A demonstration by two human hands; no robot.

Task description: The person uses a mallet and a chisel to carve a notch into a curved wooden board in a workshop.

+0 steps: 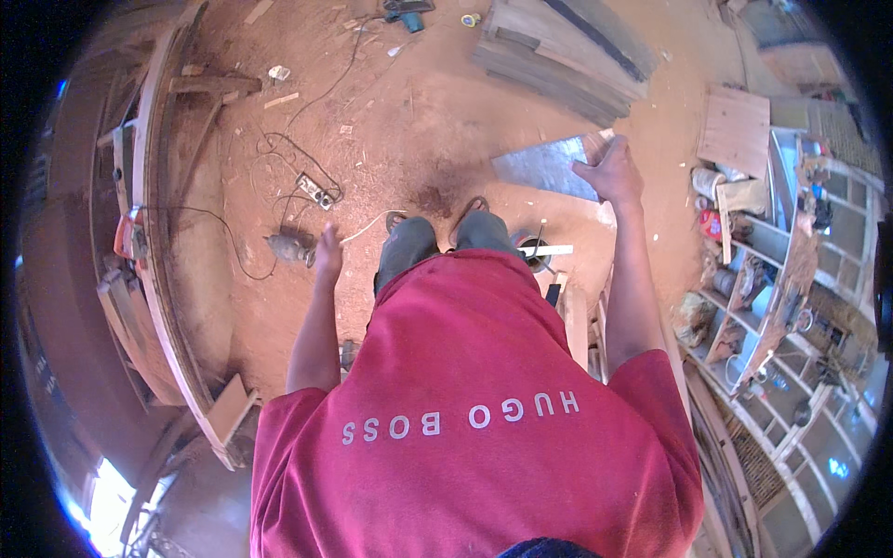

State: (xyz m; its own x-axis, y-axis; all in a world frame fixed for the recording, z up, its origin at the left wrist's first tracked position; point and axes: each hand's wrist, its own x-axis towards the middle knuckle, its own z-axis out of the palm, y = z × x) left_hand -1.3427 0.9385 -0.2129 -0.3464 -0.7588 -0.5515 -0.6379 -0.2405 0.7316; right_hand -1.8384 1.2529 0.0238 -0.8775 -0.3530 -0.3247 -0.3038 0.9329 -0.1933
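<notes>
On the right, my right hand [609, 172] is closed round the wooden handle of a hand saw [549, 169]. Its wide grey blade points left, above the floor in front of my feet. My left hand [328, 253] hangs low on the left with fingers stretched out and no object visible in it. Beside it on the floor lies a grey power tool [291, 246], seemingly a grinder. A thin pale strip or cord [370, 226] runs from near that hand towards my left foot; whether they touch is unclear.
A power strip [314, 191] with tangled cords lies left of my feet. Boards [567, 56] are stacked ahead on the right. A bucket-like container [535, 251] stands by my right leg. A long wooden bench [153, 232] lines the left; cluttered shelves [758, 288] stand right.
</notes>
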